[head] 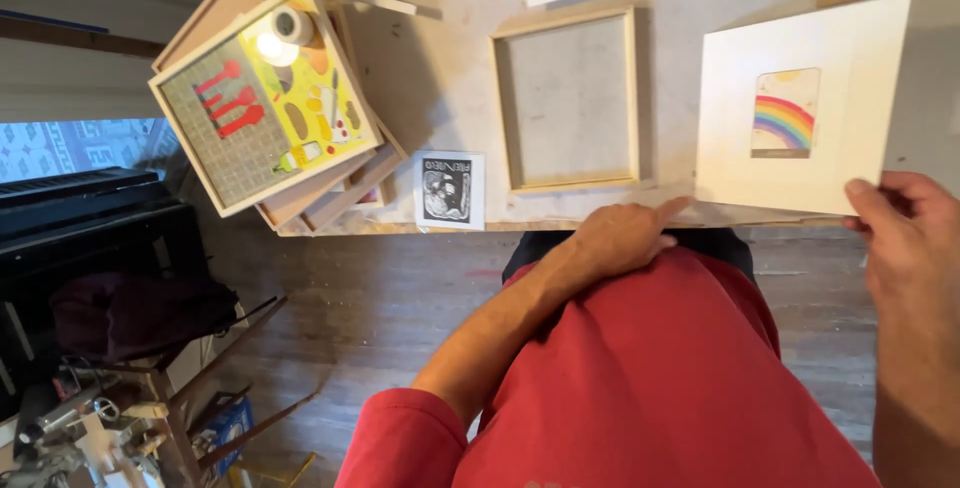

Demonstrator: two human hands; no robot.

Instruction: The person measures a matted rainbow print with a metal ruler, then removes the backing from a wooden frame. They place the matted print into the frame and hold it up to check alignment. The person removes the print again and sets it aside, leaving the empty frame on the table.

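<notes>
One view only, my head-worn camera: it looks steeply down from above my chest, facing the near edge of the worktable [450, 98], close range; floor to the left, my red shirt [650, 378] nearest.

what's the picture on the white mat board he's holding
A rainbow in a small window of the cream mat board, head view.

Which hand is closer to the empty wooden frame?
The left hand. It rests at the table edge just below the wooden frame, while the right hand holds the rainbow picture.
</notes>
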